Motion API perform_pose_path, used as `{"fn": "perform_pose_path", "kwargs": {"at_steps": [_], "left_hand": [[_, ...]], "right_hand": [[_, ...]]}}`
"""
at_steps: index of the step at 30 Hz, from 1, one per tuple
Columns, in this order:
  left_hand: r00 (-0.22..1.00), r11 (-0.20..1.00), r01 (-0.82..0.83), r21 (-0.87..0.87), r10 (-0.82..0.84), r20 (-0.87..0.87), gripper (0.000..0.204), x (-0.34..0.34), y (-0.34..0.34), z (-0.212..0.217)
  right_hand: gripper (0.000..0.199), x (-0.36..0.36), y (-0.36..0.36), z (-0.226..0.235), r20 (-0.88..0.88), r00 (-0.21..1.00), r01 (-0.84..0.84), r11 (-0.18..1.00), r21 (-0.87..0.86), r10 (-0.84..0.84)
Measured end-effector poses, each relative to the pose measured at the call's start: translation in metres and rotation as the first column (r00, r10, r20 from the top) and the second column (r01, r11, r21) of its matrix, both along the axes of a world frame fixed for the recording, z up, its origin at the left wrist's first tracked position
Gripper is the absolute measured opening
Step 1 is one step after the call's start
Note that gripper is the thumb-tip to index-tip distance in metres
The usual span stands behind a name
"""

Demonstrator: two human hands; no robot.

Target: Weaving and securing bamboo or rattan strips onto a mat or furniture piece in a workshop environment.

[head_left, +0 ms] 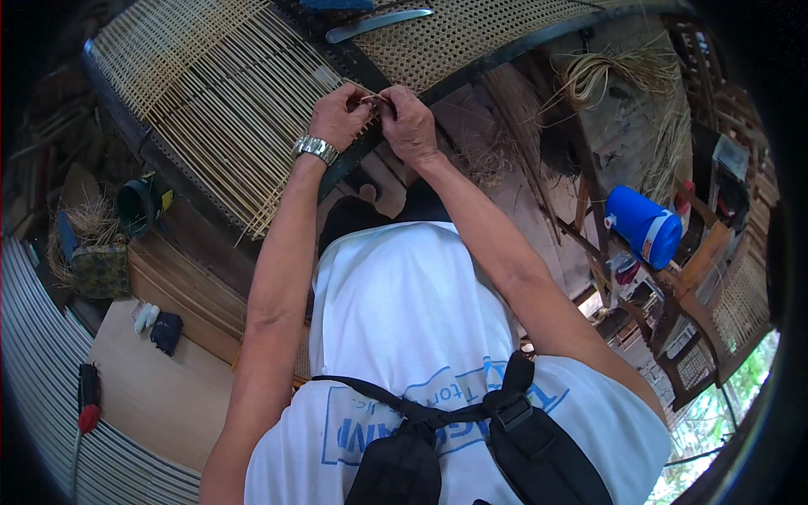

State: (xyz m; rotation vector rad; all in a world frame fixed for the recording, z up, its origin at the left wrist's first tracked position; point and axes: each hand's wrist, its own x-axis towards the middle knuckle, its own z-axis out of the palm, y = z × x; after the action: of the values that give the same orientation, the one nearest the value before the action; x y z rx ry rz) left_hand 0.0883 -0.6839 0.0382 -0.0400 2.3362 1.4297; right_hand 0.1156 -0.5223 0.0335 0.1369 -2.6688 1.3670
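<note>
My left hand (339,116) and my right hand (408,123) meet at the right-hand edge of a dark wooden frame. Between them the fingers of both hands pinch a thin pale cane strand (368,98). Rows of cane strands (227,93) stretch across this frame, and its rim has small holes along it. At the upper left the strands lie closer and cross one another. Beyond my hands is a finished woven cane panel (471,42) in a curved dark frame. A knife with a pale blade (379,25) lies at the border of the two panels.
A bundle of loose cane (619,76) lies on boards at the upper right. Further right are a blue water jug (644,225) and a cane-seated chair (715,311). At left stand a dark green bucket (143,204) and a red-and-black screwdriver-like tool (88,400).
</note>
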Motion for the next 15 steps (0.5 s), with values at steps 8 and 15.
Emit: {"fn": "perform_pose_path", "kwargs": {"at_steps": [8,15], "left_hand": [[0.994,0.981,-0.110,0.161,0.108,0.021,0.024,0.005,0.002,-0.014],[0.998,0.997,-0.067,0.049,0.068,-0.019,0.025,0.001,0.000,-0.010]], "right_hand": [[0.021,0.001,-0.002,-0.001,-0.003,1.000,-0.025,0.998,0.056,0.025],[0.023,-0.002,-0.005,-0.006,-0.058,0.997,-0.033,0.991,0.132,0.041]]}}
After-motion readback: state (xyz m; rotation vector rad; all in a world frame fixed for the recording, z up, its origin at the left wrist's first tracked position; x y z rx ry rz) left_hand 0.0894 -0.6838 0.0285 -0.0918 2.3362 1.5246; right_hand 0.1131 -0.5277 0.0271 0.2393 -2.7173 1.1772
